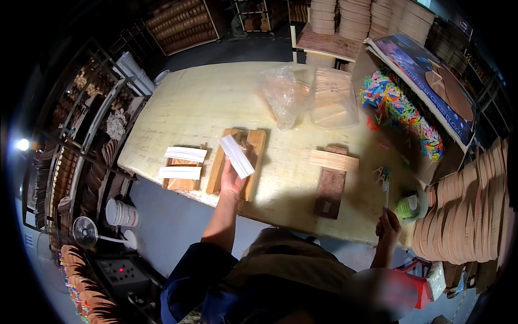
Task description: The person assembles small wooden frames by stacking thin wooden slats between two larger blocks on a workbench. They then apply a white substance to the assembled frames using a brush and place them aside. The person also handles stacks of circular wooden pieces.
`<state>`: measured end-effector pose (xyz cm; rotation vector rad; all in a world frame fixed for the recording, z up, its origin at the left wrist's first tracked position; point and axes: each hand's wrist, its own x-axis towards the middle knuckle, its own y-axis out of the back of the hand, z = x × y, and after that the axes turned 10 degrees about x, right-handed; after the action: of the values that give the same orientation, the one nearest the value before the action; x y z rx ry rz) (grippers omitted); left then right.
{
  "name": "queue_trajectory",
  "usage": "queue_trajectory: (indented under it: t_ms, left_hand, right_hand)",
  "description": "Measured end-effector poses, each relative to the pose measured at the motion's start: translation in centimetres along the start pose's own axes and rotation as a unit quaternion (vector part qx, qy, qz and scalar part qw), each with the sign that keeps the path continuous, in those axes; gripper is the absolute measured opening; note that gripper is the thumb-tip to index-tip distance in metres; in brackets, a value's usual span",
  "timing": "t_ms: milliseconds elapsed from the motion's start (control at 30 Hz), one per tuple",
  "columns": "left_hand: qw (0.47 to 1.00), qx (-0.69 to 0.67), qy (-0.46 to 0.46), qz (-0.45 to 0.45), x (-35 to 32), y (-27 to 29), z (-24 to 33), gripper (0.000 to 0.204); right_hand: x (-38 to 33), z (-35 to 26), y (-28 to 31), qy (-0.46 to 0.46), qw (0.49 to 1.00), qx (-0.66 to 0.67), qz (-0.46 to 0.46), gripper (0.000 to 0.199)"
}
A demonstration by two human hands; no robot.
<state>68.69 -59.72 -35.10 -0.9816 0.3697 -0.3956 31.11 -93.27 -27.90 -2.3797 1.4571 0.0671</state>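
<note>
My left hand is closed round the lower end of a flat bundle of white strips. The bundle is tilted over a wooden frame with two raised side rails. To its left, two more white strip bundles lie across a smaller wooden block. At the right, my right hand grips a slim, pale-shafted brush-like tool; its tip is hard to make out. Beside that tool stands a green and white tub. Bare wood strips rest across a dark reddish board between my hands.
Clear plastic bags of wood strips lie toward the table's far edge. An open carton holds many coloured clothespins. Stacked curved wood pieces crowd the right side. Racks and a fan stand left of the table.
</note>
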Motion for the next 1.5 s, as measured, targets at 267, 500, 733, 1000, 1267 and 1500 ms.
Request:
queue_trajectory:
  t_ms: [267,500,733,1000,1267,1500]
  left_hand:
    - [0.992,-0.05,-0.06,0.103,4.4,3.3,-0.3,0.043]
    - [0.963,-0.003,-0.086,0.255,5.2,4.6,-1.7,0.031]
    - [0.946,0.099,-0.112,0.286,5.6,7.8,-2.1,0.014]
    - [0.68,0.659,-0.312,0.081,-0.3,-7.3,-6.2,0.034]
    - [0.314,0.861,-0.272,-0.293,4.6,-16.8,-17.3,0.058]
    - [0.235,0.89,-0.176,-0.348,9.2,-16.2,-19.3,0.044]
  right_hand:
    - [-0.7,0.9,-1.7,-0.009,1.0,0.02,-0.021,0.02]
    - [-0.9,1.9,-2.0,-0.006,0.999,-0.002,-0.034,0.017]
    - [-1.3,2.6,-2.1,-0.027,0.999,0.008,-0.024,0.015]
    - [-1.9,2.3,-0.3,-0.023,0.999,0.036,0.03,0.021]
    - [-2.5,1.8,2.6,-0.013,0.997,0.072,0.039,0.021]
    - [-3.8,2.3,5.2,-0.001,0.993,0.079,0.089,0.021]
